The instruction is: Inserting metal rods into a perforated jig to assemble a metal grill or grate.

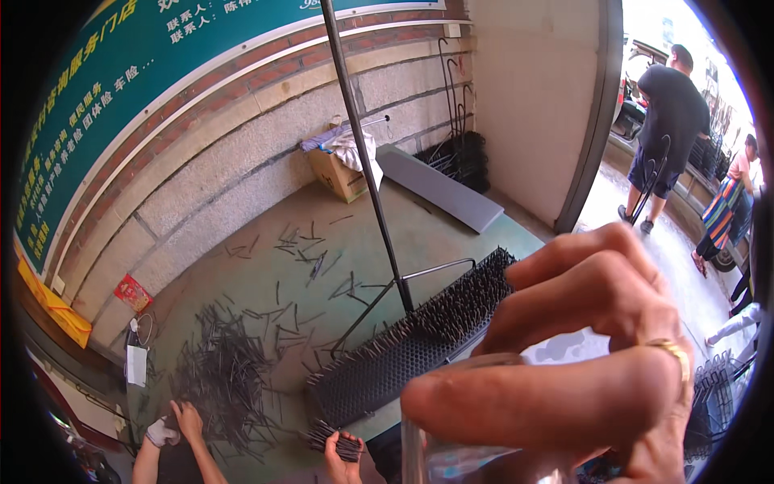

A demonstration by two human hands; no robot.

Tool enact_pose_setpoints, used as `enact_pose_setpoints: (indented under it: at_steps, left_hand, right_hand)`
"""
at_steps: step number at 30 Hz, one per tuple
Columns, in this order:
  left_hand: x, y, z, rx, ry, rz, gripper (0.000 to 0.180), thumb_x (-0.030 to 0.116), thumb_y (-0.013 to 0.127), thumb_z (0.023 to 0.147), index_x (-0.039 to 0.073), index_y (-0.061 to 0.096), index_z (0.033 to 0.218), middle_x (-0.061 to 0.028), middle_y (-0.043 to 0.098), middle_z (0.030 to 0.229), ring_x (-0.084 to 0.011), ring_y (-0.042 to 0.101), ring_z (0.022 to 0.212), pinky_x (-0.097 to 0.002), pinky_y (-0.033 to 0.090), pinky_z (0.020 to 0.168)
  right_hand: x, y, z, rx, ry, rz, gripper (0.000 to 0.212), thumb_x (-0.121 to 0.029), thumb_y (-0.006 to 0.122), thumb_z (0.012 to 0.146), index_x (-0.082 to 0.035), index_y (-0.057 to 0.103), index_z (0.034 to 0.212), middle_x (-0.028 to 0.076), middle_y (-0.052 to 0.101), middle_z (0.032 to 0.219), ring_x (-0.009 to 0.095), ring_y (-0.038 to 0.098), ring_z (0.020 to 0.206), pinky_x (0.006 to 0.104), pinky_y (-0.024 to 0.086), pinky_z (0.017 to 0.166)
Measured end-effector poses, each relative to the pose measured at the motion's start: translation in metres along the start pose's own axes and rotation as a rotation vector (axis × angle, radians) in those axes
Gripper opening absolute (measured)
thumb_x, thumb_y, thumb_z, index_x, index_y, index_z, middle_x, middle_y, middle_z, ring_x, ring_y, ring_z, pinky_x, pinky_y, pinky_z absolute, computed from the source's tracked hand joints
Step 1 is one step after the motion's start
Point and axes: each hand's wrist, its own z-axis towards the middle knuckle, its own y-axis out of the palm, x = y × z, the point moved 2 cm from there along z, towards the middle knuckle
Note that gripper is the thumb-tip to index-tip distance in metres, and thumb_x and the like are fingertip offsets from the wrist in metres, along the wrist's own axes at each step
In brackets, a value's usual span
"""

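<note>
Gripping one bundle of black rods (320, 438), the left hand (344, 460) is closed around it near the bottom edge; the rods point left and slightly away, long axis nearly crosswise. Well apart, the right hand (625, 310) clasps one clear container (455, 465) — its long axis I cannot tell. One honeycomb tray (355, 395) slants from lower left to upper right. Two co-worker's hands (189, 419) — one gloved — are at one rod pile (222, 371).

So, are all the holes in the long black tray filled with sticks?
No, the black tray has rows of bare holes beside the standing sticks.
</note>
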Motion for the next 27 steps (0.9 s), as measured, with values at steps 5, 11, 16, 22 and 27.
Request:
enact_pose_setpoints:
  at_steps: [5, 11, 16, 22, 27]
  left_hand:
    - [0.006, 0.008, 0.024, 0.075, 0.042, -0.028, 0.015, 0.018, 0.059, 0.089, 0.01, 0.057, 0.102, -0.0036, 0.059, 0.079, -0.0159, 0.057, 0.073, -0.0357, 0.051, 0.071]
    - [0.001, -0.021, 0.034, 0.059, 0.113, -0.018, 0.028, 0.018, 0.058, 0.09, 0.013, 0.052, 0.117, -0.0049, 0.057, 0.082, -0.0152, 0.055, 0.075, -0.0341, 0.049, 0.07]
    - [0.002, -0.007, 0.021, 0.02, 0.051, -0.012, 0.024, 0.019, 0.059, 0.09, 0.015, 0.054, 0.113, -0.0034, 0.058, 0.083, -0.0151, 0.056, 0.077, -0.0336, 0.051, 0.068]
    - [-0.012, 0.016, 0.008, -0.102, -0.077, -0.104, 0.024, 0.021, 0.057, 0.094, 0.015, 0.053, 0.117, -0.0057, 0.057, 0.09, -0.0183, 0.055, 0.085, -0.0438, 0.052, 0.078]
    - [-0.02, 0.029, 0.005, -0.113, -0.081, -0.125, 0.02, 0.017, 0.053, 0.093, 0.009, 0.051, 0.112, -0.0089, 0.057, 0.085, -0.0198, 0.055, 0.081, -0.0413, 0.051, 0.07]
  right_hand:
    - [0.02, 0.218, 0.253, -0.168, 0.09, 0.007, 0.039, -0.042, 0.074, 0.077, -0.008, 0.068, 0.095, 0.012, 0.07, 0.103, 0.02, 0.067, 0.082, 0.0384, 0.048, 0.084]
    - [0.068, 0.237, 0.217, -0.105, 0.441, 0.088, 0.074, -0.025, 0.086, 0.061, -0.006, 0.051, 0.122, 0.011, 0.066, 0.111, 0.026, 0.063, 0.106, 0.0431, 0.045, 0.097]
    - [0.151, 0.259, 0.173, -0.05, 0.722, -0.147, 0.055, -0.023, 0.079, 0.07, -0.006, 0.051, 0.113, 0.01, 0.063, 0.105, 0.029, 0.06, 0.095, 0.0372, 0.046, 0.083]
    - [0.321, 0.364, 0.094, -0.215, 1.019, -0.01, 0.064, -0.03, 0.079, 0.07, -0.002, 0.046, 0.118, 0.017, 0.064, 0.104, 0.029, 0.063, 0.094, 0.0371, 0.05, 0.083]
    - [0.401, 0.466, 0.036, -0.384, 1.075, 0.036, 0.073, -0.034, 0.079, 0.065, 0.005, 0.044, 0.116, 0.021, 0.062, 0.107, 0.034, 0.062, 0.098, 0.0379, 0.049, 0.086]
